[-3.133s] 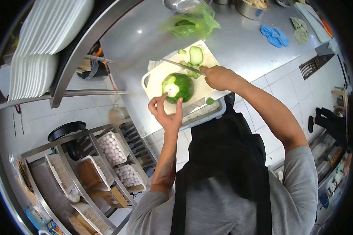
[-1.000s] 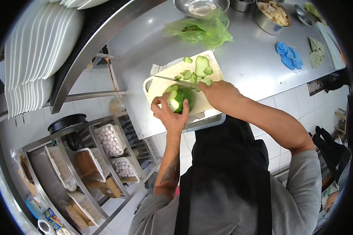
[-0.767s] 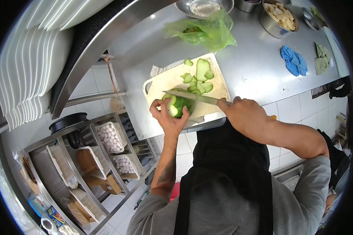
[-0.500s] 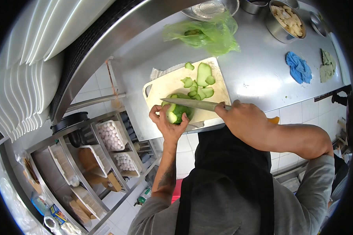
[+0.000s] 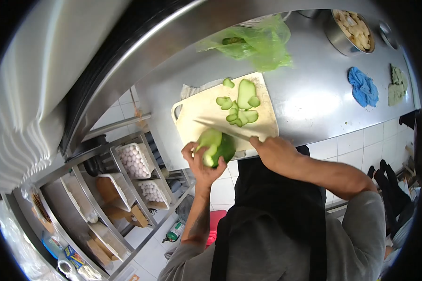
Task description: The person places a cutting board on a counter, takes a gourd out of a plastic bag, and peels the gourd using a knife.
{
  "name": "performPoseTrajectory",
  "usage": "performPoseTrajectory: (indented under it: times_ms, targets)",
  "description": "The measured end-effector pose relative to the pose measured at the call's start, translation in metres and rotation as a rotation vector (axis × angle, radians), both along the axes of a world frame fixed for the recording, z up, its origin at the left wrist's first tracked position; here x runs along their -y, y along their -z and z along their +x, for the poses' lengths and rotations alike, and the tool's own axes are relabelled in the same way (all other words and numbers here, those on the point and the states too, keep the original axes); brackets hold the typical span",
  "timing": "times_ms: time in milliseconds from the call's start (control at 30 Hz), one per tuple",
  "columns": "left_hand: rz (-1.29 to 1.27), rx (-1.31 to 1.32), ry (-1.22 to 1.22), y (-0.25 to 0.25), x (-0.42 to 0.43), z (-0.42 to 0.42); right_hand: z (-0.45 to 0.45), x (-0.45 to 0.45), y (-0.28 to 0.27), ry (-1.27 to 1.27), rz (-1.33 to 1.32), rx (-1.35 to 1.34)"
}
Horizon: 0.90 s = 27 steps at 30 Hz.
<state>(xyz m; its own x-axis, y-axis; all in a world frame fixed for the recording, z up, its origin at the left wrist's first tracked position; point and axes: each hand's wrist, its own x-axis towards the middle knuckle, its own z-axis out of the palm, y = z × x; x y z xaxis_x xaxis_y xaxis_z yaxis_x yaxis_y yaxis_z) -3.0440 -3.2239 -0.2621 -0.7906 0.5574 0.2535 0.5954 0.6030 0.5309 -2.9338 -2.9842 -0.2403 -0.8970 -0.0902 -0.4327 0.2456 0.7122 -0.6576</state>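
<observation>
The tabletop (image 5: 297, 86) is bare, reflective metal. A cream cutting board (image 5: 197, 110) with a handle slot lies on it at an angle; a striped cloth (image 5: 192, 89) shows under its far edge. Cut green slices (image 5: 246, 93) are grouped on the board. The green vegetable (image 5: 226, 149), partly peeled, is positioned at the board's near edge; whether it rests there or is raised cannot be told.

Left grip (image 5: 204, 167): fingers and thumb grasping the green vegetable. Right grip (image 5: 277, 157): closed around the handle of the knife (image 5: 220, 129), blade directed across the board.

Far section: green plastic bag (image 5: 267, 44); metal pot (image 5: 338, 40) of pale pieces; blue cloth (image 5: 362, 87); grey-green cloth (image 5: 397, 85).

Room: white tiled floor (image 5: 349, 139); stacked white dishes (image 5: 26, 126) beside a metal overhead shelf (image 5: 136, 52); low rack (image 5: 101, 206) carrying baskets of eggs (image 5: 133, 161); another person's dark-clothed legs (image 5: 393, 194) at right.

Labels: blue-and-yellow packet (image 5: 73, 255) and green-labelled container (image 5: 176, 231); print on both is too small to read.
</observation>
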Motion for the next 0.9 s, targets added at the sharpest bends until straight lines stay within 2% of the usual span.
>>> performPoseTrajectory:
  times_ms: [100,200,333,533,667,767,900]
  targets:
    - [0.065,0.022,0.092,0.009,0.014,0.006,0.033,-0.008,-0.008,0.013,-0.045,0.080]
    - [0.029,-0.040,0.132,0.014,0.017,0.003,0.064,-0.014,-0.014,0.117,-0.018,-0.016]
    - [-0.012,-0.036,0.134,0.013,0.020,0.002,0.088,-0.003,-0.035,0.072,0.014,0.106]
    - [-0.013,-0.033,0.150,0.012,0.017,0.003,0.101,0.017,-0.025,0.140,-0.014,0.109]
    - [-0.028,-0.025,0.177,0.010,0.020,0.005,0.082,0.037,0.000,0.245,-0.090,0.006]
    - [0.001,-0.015,0.186,0.007,0.015,0.004,0.048,0.052,0.043,0.354,-0.196,-0.135]
    - [-0.007,-0.031,0.145,0.007,0.015,0.007,0.026,0.056,0.064,0.340,-0.230,-0.171]
